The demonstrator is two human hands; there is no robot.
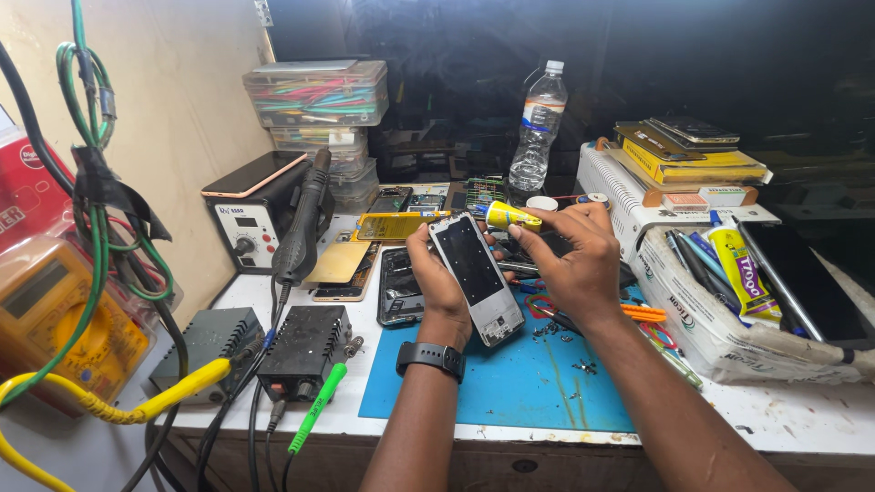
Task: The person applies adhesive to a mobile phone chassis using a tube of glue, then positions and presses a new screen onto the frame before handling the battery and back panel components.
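**Phone frame in left hand, glue tube in right**

Left hand (pixel 436 273) holds a phone frame (pixel 477 278) above the desk (pixel 802 415), fingers wrapped around its left edge, dark inner face toward the camera, top end tilted away. Black watch (pixel 430 357) on that wrist.

Right hand (pixel 572 255) pinches a small yellow glue tube (pixel 509 216) between thumb and fingers, fingers closed on it, nozzle pointing left, tip just above the frame's top edge. Can't tell if it's touching.

Blue mat (pixel 519 383) lies under both hands, small dark bits scattered on it.

Around:
- another phone (pixel 398 287) lying flat just left of the left hand
- hot air station (pixel 260 219) with its handpiece at rear left
- 2 small power units (pixel 264 351) at front left
- clear water bottle (pixel 538 128) at the back
- white box of tools (pixel 729 310) to the right
- stacked plastic parts boxes (pixel 319 105) at rear left
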